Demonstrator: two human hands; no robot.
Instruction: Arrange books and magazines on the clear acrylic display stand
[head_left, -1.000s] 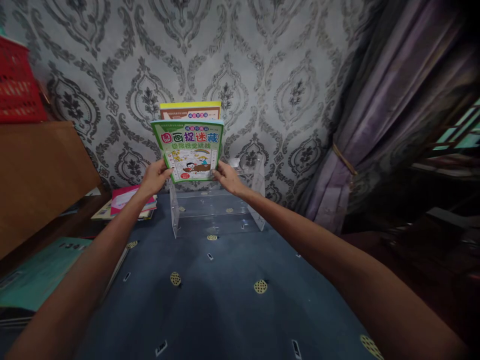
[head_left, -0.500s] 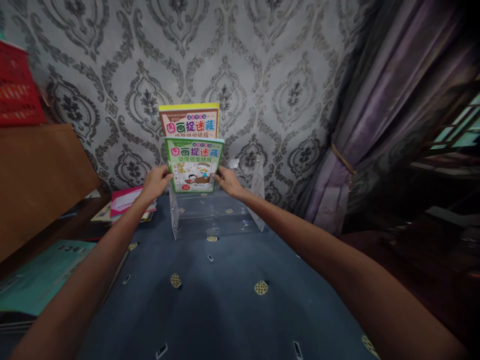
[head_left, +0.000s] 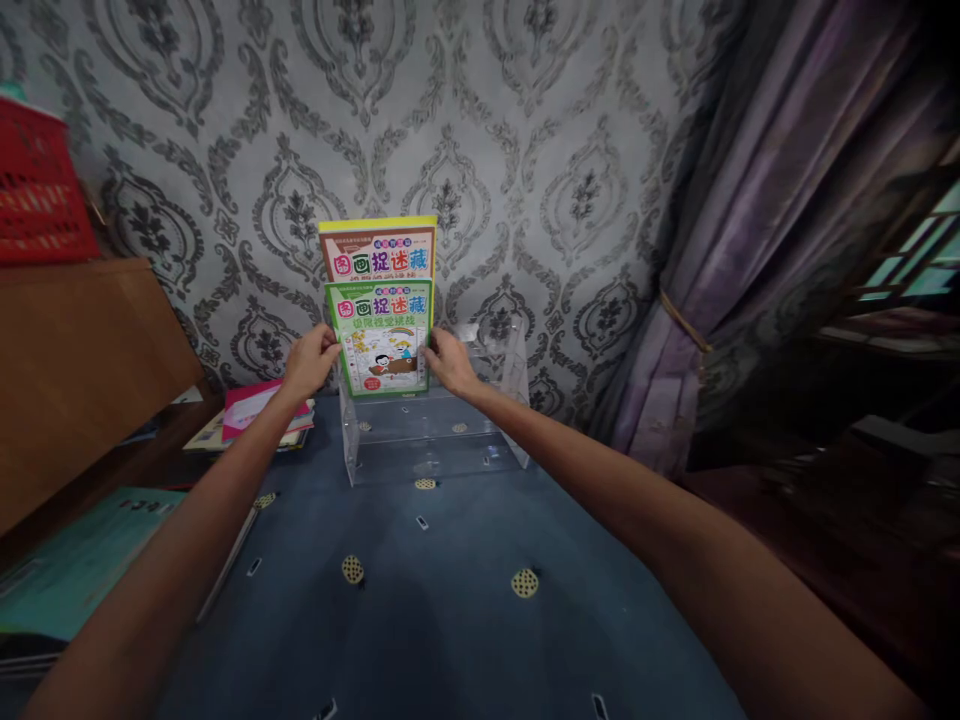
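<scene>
A green-bordered picture book (head_left: 384, 340) stands nearly upright on the left side of a clear acrylic stepped rack (head_left: 480, 450). My left hand (head_left: 311, 362) is closed on its left edge, the thumb toward the front cover. At the right edge my right hand (head_left: 451, 362) pinches the same book, thumb on the cover. Just behind and higher, a brown book (head_left: 379, 250) shows its title strip, and a yellow edge rises above it. The green book covers the lower part of those behind. Whether its bottom rests fully on the step I cannot tell.
The rack stands on a dark blue tablecloth (head_left: 435, 620) against the patterned wall. Left of it lie a pile of books with a pink one (head_left: 251, 408) and a teal book (head_left: 90, 555). A red basket (head_left: 41, 185) sits on a brown box (head_left: 82, 370). A purple curtain (head_left: 720, 230) hangs at right.
The green book has straightened from a slight tilt, and its right edge has shifted left, in line with the brown book behind. Both hands still hold it.
</scene>
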